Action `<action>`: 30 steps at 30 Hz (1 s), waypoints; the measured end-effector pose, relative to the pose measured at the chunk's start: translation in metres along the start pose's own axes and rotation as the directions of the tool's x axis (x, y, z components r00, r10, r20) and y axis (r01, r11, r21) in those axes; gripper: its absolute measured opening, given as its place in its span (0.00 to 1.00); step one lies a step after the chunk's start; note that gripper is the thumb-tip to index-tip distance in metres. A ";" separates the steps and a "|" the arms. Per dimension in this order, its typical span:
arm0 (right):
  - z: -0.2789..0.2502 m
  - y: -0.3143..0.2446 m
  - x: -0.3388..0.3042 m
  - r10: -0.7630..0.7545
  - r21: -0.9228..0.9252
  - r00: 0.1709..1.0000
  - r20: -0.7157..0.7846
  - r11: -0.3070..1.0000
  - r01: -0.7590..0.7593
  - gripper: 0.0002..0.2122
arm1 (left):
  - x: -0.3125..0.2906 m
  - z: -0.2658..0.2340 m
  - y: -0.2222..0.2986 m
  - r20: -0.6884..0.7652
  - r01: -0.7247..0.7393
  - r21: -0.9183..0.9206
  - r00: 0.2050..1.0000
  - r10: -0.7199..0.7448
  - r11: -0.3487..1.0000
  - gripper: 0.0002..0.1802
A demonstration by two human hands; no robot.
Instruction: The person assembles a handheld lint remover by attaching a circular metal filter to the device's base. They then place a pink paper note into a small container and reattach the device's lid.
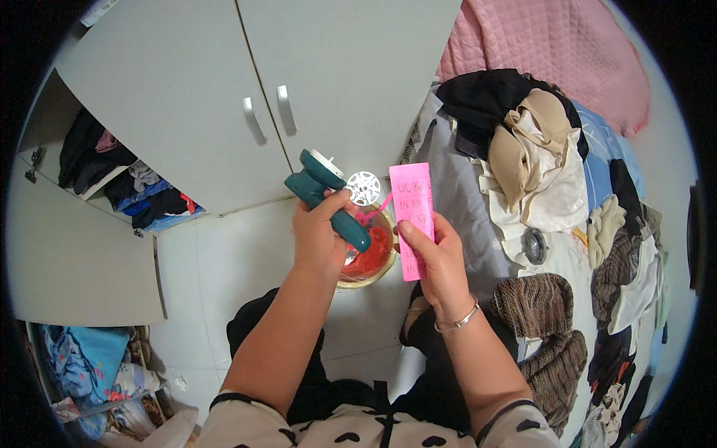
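My left hand [320,231] is closed around a dark green handheld device [351,230] that looks like a fabric shaver, its white round head at the upper end. A silver-white disc with cut-out holes [364,189] shows just beyond my left fingertips; whether I grip it or it is joined to the device, I cannot tell. In my right hand [435,257] a bright pink printed paper tag [411,187] is pinched upright between thumb and fingers. A pink strip [377,211] runs from beside the tag toward my left hand. Below both hands stands a round bin [390,261] with red inside.
Ahead is a pale cupboard [187,89] with two silver handles. Open compartments of folded clothes [142,183] are at the left. To the right, a bed carries beige bras [534,149], brown knitwear [534,299], a small round clear-and-grey part [535,246] and a pink quilt [553,52].
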State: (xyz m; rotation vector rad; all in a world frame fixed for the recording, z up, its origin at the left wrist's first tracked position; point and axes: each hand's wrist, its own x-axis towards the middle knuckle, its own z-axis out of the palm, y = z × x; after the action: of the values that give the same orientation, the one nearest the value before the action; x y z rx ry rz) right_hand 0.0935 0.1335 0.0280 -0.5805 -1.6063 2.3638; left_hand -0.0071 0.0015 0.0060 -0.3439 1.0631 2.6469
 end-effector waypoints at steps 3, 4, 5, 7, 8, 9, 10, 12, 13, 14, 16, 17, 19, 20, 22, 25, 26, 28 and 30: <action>-0.002 -0.001 0.003 0.035 0.195 0.999 -0.008 0.980 -0.032 0.14 | -0.004 0.005 -0.006 0.000 0.107 -0.031 0.994 -0.107 0.994 0.14; -0.001 -0.003 0.002 0.037 0.234 0.999 -0.008 0.972 -0.034 0.14 | -0.006 0.006 -0.006 -0.006 0.139 -0.038 0.990 -0.140 0.990 0.14; 0.001 -0.007 0.001 0.040 0.272 0.999 -0.008 0.962 -0.036 0.14 | -0.008 0.006 -0.008 0.024 0.142 -0.037 0.990 -0.141 0.989 0.15; 0.001 -0.006 0.002 0.037 0.322 0.999 -0.005 0.946 -0.034 0.14 | -0.010 0.006 -0.013 0.083 0.146 -0.038 0.986 -0.142 0.989 0.16; -0.001 -0.002 0.005 0.032 0.335 0.999 -0.001 0.942 -0.030 0.15 | -0.010 0.007 -0.015 0.103 0.144 -0.031 0.985 -0.140 0.989 0.15; -0.003 0.001 0.006 0.027 0.347 1.000 0.002 0.938 -0.026 0.15 | -0.011 0.007 -0.018 0.123 0.143 -0.025 0.983 -0.139 0.989 0.14; -0.003 0.001 0.006 0.037 0.327 0.999 -0.011 0.944 -0.031 0.14 | -0.012 0.007 -0.020 0.142 0.142 -0.017 0.980 -0.138 0.990 0.13; -0.002 0.003 0.007 0.048 0.307 0.998 -0.027 0.951 -0.038 0.13 | -0.014 0.009 -0.023 0.153 0.126 -0.006 0.981 -0.123 0.992 0.13; -0.002 0.003 0.008 0.053 0.297 0.998 -0.035 0.954 -0.040 0.12 | -0.016 0.011 -0.024 0.160 0.117 -0.001 0.980 -0.116 0.993 0.12; -0.002 0.003 0.008 0.045 0.301 0.998 -0.044 0.953 -0.030 0.10 | -0.017 0.012 -0.025 0.166 0.104 0.002 0.981 -0.103 0.995 0.12; -0.004 0.004 0.008 0.047 0.291 0.997 -0.056 0.956 -0.029 0.10 | -0.020 0.015 -0.026 0.178 0.077 0.005 0.981 -0.077 0.997 0.12; -0.005 0.004 0.008 0.048 0.286 0.997 -0.062 0.958 -0.029 0.09 | -0.020 0.015 -0.027 0.176 0.070 0.002 0.982 -0.069 0.998 0.12; -0.007 0.005 0.009 0.045 0.262 0.996 -0.076 0.965 -0.024 0.09 | -0.020 0.016 -0.030 0.173 0.056 -0.004 0.983 -0.054 0.998 0.12; -0.008 0.005 0.009 0.043 0.251 0.996 -0.083 0.968 -0.021 0.09 | -0.019 0.014 -0.032 0.174 0.064 0.023 0.982 -0.067 0.998 0.12; -0.006 0.001 0.007 0.024 0.230 0.995 -0.100 0.973 0.000 0.09 | -0.017 0.010 -0.033 0.173 0.079 0.076 0.981 -0.092 0.994 0.13; -0.006 -0.004 0.007 0.006 0.174 0.996 -0.088 0.985 0.009 0.09 | -0.017 0.011 -0.028 0.181 0.060 0.080 0.981 -0.074 0.995 0.13; -0.007 -0.006 0.008 0.002 0.150 0.997 -0.078 0.989 0.010 0.09 | -0.017 0.012 -0.026 0.182 0.030 0.110 0.982 -0.050 0.993 0.13; -0.010 -0.009 0.008 -0.007 0.079 0.997 -0.073 0.997 0.012 0.09 | -0.019 0.015 -0.019 0.184 -0.031 0.170 0.983 -0.001 0.985 0.13; -0.012 -0.010 0.008 -0.013 0.029 0.998 -0.066 0.999 0.015 0.10 | -0.022 0.020 -0.013 0.187 -0.052 0.188 0.982 0.016 0.981 0.12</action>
State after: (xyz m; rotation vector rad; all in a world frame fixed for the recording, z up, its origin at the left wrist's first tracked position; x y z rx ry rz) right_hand 0.0911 0.1510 0.0321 -0.6318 -1.5397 2.3294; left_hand 0.0158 0.0214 0.0190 -0.0397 1.2583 2.5183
